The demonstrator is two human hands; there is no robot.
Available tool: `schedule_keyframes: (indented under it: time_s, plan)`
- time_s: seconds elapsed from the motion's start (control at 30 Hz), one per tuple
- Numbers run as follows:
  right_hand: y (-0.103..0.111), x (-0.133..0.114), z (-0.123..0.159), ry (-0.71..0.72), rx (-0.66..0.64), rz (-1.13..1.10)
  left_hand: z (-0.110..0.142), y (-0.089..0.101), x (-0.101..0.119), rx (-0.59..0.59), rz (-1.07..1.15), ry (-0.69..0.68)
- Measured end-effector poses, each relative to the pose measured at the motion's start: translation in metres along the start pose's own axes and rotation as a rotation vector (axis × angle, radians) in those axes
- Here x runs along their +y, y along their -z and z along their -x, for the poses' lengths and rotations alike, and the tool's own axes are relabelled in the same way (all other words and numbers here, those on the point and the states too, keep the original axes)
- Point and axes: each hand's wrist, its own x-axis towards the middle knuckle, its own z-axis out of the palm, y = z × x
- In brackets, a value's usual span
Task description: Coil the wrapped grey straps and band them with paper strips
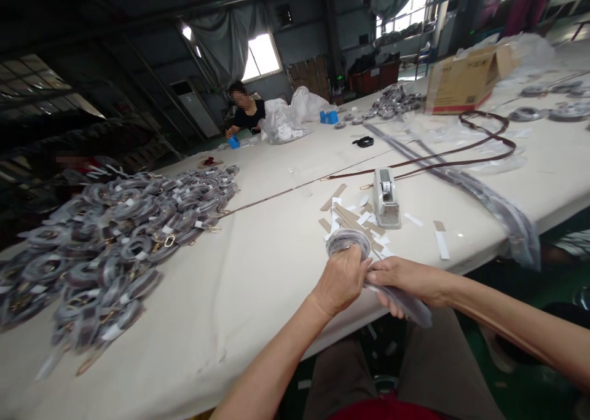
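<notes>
My left hand (342, 278) is closed around a coiled strap (348, 240) wrapped in clear plastic, held over the near edge of the table. The strap's loose tail (405, 303) runs down past my right hand (394, 278), whose fingers are pinched on it close beside the left. Just beyond the coil, cut strips of paper and card (354, 217) lie scattered. A grey tape dispenser (386, 198) stands behind them. To the right, long plastic-wrapped straps (483, 192) hang over the table's edge.
A large heap of coiled wrapped straps (133, 223) covers the table's left side. Brown leather straps (461, 162) lie across the middle. Farther back are a cardboard box (465, 82), a black coil (365, 141) and a white plastic bag (283, 122). Another person (249, 109) sits at the far side.
</notes>
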Motion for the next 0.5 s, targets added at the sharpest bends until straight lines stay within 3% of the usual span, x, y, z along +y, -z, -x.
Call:
schedule_keyframes:
  time_s: [0.13,0.27,0.4,0.5]
  plan:
    - [0.002,0.003,0.009,0.012,0.049,0.255,0.007,0.007,-0.005,-0.1,0.089,0.061]
    - [0.001,0.004,0.014,0.194,0.135,0.698,0.024,0.013,-0.01,-0.317,0.175,0.109]
    - [0.0,0.004,0.011,0.409,-0.014,0.916,0.04,0.019,-0.01,-0.549,0.214,0.186]
    - [0.001,0.0,0.013,0.419,-0.082,0.995,0.051,0.028,-0.002,-0.678,0.361,0.293]
